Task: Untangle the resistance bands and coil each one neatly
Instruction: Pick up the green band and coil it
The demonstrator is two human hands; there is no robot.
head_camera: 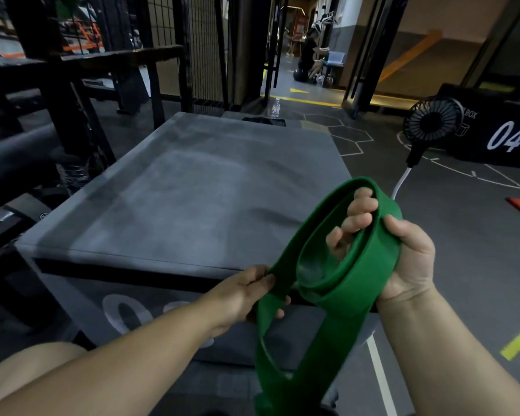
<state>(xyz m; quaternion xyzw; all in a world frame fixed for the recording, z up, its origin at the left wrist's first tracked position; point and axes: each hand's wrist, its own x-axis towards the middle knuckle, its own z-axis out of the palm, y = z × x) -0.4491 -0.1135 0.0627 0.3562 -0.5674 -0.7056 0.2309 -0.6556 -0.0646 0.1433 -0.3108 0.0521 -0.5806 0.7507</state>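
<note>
Band [351, 292] tail drops past the lower edge of the frame, so its full length goes unseen. My left fingertips are mostly hidden behind the strand, and my right palm is covered by the coil. The number printed on the near face of the grey box [177, 190] is partly blocked by my left forearm and too blurred to read.

My left hand [246, 295] pinches one flat strand, with the thumb [263, 279] pressed on top and the fingers curled beneath. My right hand [403, 253] holds the coil. Its fingers [362, 202] hook through the inside, bent tight, and the thumb lies over the outer turn. The coil sits upright in that grip, held in the air over the box's near right corner and not touching it. It appears to hold two or three turns, though the layers merge in this light.

The band is a wide, flat, matte green strip, smooth like rubber, and a loose loop sags below the coil. The box top is dull grey with chalky smears and a stitched edge. To the right on the floor stand a round black fan [433, 120] with a white cable [401, 183] and a black box marked 04 [508, 136].
</note>
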